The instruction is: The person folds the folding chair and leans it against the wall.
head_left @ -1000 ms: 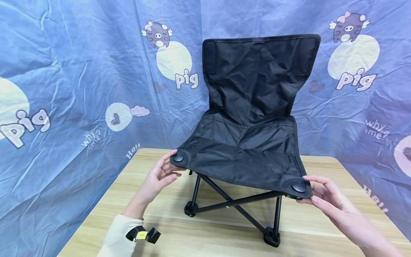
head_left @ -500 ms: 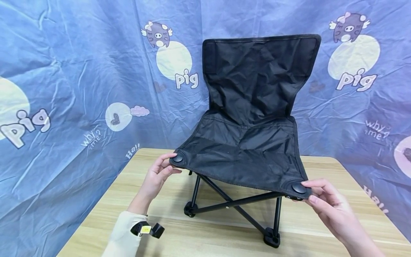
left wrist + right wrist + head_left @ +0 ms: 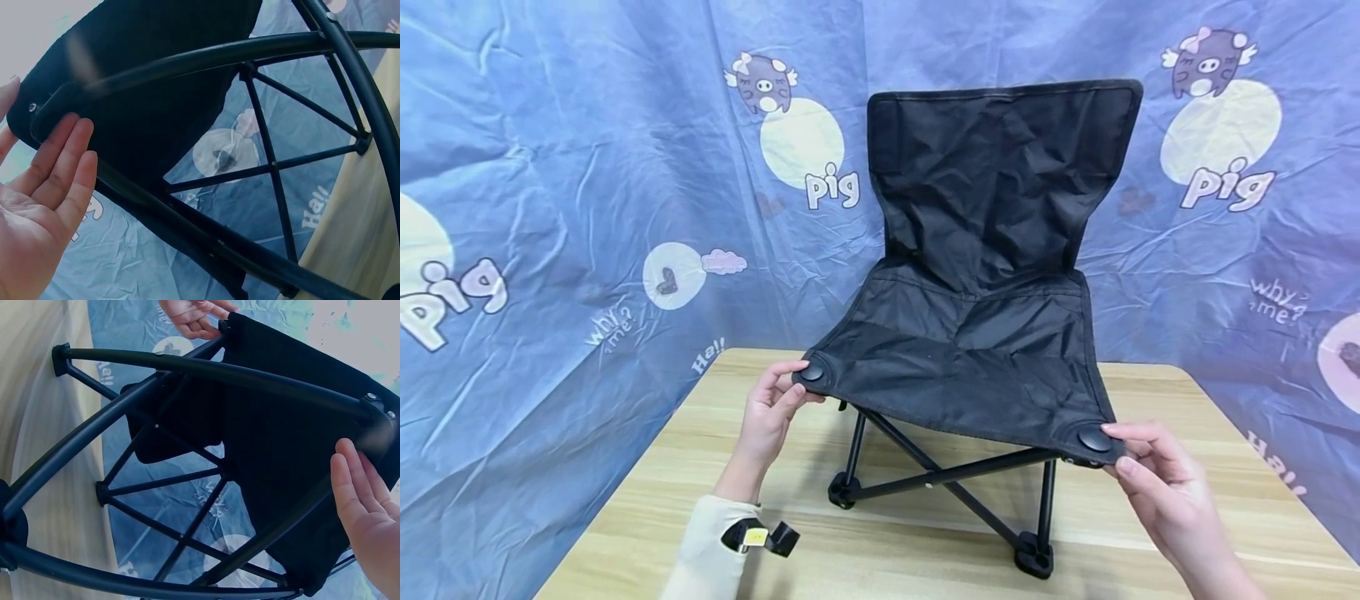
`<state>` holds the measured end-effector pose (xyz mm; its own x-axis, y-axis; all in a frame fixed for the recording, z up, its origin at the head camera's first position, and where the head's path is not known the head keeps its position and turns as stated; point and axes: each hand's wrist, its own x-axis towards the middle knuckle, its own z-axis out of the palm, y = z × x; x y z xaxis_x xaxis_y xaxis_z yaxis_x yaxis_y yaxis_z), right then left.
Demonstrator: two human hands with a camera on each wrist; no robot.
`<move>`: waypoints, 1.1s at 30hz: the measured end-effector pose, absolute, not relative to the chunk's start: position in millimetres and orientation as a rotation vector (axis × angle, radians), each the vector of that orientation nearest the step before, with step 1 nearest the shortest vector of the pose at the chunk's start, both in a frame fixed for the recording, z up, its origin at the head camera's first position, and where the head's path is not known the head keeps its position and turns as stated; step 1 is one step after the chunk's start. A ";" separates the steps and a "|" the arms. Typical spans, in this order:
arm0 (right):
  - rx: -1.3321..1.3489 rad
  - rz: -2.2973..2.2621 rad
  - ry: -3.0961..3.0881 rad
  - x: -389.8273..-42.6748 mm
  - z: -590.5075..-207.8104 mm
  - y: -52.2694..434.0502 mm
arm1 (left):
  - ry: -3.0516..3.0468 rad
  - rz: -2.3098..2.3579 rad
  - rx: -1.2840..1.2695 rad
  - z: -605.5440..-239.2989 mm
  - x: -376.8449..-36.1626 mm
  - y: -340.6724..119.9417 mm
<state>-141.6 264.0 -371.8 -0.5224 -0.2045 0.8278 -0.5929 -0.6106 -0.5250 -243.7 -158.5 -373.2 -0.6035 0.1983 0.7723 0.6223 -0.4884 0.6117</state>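
Observation:
A black folding chair stands unfolded, its fabric seat and backrest spread over crossed metal legs. At the seat's front left corner my left hand grips the edge, index finger on top by a round black cap. My right hand holds the front right corner the same way, its index finger by the other cap. From below, the left wrist view shows fingers under the corner beside a frame tube. Fingers of the right hand lie under their corner in the right wrist view.
The chair's plastic feet rest on a light wooden table. A blue curtain with pig prints hangs behind and to both sides. On the left sleeve sits a small black device.
My left hand has drawn its thumb up to the seat edge and its forearm has shifted right. The right hand has closed nearer its corner, its forearm moving left. The chair stays in place.

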 end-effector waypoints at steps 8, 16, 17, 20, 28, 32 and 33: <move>1.293 2.193 -1.129 -141.3 -375.9 253.5 | -1.229 -2.177 -1.173 -377.7 -247.3 -149.6; 1.251 2.190 -1.077 -142.0 -377.3 250.0 | -1.198 -2.140 -1.128 -378.2 -248.1 -143.9; 1.255 2.196 -1.072 -142.2 -377.0 250.3 | -1.204 -2.135 -1.121 -377.9 -247.9 -143.6; 1.277 2.220 -1.070 -142.1 -376.0 252.5 | -1.211 -2.129 -1.116 -376.4 -247.1 -142.5; 1.282 2.250 -1.182 -142.3 -372.1 262.9 | -1.204 -2.152 -1.099 -373.6 -246.5 -141.9; 1.298 2.251 -1.206 -146.7 -367.8 265.1 | -1.204 -2.157 -1.107 -371.3 -247.6 -141.1; 1.301 2.251 -1.208 -147.7 -366.8 265.2 | -1.200 -2.162 -1.112 -370.6 -247.6 -140.7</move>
<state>-147.7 265.2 -366.8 -0.5584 -0.1624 0.8135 -0.5880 -0.6143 -0.5262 -247.6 -140.7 -370.6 -0.5880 0.0143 0.8087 0.6788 -0.5350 0.5030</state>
